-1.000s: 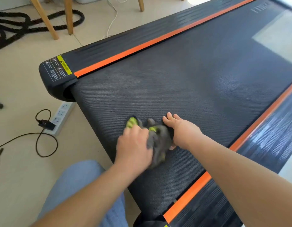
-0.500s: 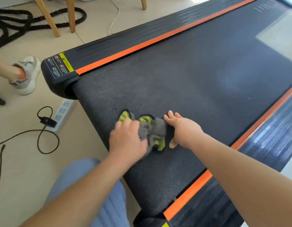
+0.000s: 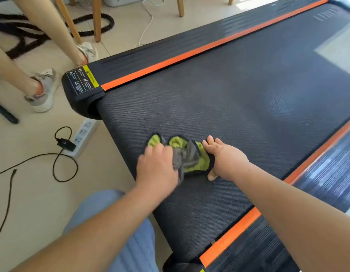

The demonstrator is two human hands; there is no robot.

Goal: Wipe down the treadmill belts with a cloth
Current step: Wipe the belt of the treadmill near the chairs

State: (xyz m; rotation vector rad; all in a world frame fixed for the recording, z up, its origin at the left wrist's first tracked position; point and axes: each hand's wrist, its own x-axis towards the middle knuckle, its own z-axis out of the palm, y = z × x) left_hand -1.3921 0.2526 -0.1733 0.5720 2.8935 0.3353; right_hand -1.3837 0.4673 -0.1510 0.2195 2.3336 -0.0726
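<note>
Head view: both arms reach to the near end of the belt. There the left hand curls over the bunched cloth and grips it, while the right hand presses flat on its right edge, fingers straight. The left fingertips are blurred. More green shows on the cloth than half a second ago, and a bystander's shoes stand closer.

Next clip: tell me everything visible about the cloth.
The cloth is grey on one side, fluffy lime-green on the other, with dark edge trim. It lies bunched on the treadmill belt near its end. The left hand grips its left part from above; the right hand, fingers straight, touches its right edge.
</note>
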